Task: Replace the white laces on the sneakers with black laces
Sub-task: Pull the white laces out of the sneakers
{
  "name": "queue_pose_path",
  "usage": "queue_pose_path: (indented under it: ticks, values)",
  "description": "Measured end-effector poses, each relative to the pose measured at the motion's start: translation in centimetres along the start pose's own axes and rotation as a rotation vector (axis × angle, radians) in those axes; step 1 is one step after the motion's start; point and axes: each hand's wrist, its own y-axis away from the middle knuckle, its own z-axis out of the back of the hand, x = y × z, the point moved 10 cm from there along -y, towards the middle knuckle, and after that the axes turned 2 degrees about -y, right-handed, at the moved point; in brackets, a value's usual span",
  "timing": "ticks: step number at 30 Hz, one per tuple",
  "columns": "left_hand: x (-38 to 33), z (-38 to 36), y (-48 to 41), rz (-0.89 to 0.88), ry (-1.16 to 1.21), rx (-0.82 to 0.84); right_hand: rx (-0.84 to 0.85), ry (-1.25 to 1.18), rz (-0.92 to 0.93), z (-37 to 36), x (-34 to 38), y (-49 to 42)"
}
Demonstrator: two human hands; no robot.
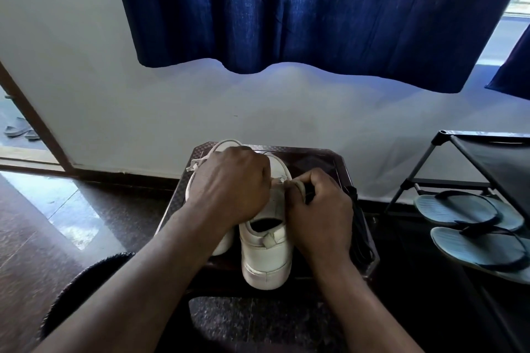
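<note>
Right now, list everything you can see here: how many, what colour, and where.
sneakers: two, white, side by side on the table
white lace: one, looping out beyond the left hand
black laces: bundle, count unclear, table's right edge
table: one, dark brown, by the wall
flip-flops: two, blue, black straps, on the rack
rack: one, black, right
curtain: dark blue, above
footwear: grey, past the doorway, far left
left hand: curled over the sneakers, grips the white lace
right hand: pinches the white lace
</note>
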Motion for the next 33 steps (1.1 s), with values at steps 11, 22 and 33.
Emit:
queue_pose_path:
  ticks: [11,22,33]
  values:
    - [4.1,-1.0,-0.5,0.369,1.014,0.059,0.009,-0.005,-0.027,-0.1,-0.2,-0.1]
    - [0.7,-0.6,0.1,0.091,0.007,0.071,0.013,-0.011,-0.024,0.0,0.0,0.0]
    - [1.5,0.7,0.2,0.220,0.416,-0.037,-0.002,-0.014,-0.011,-0.1,-0.1,0.0]
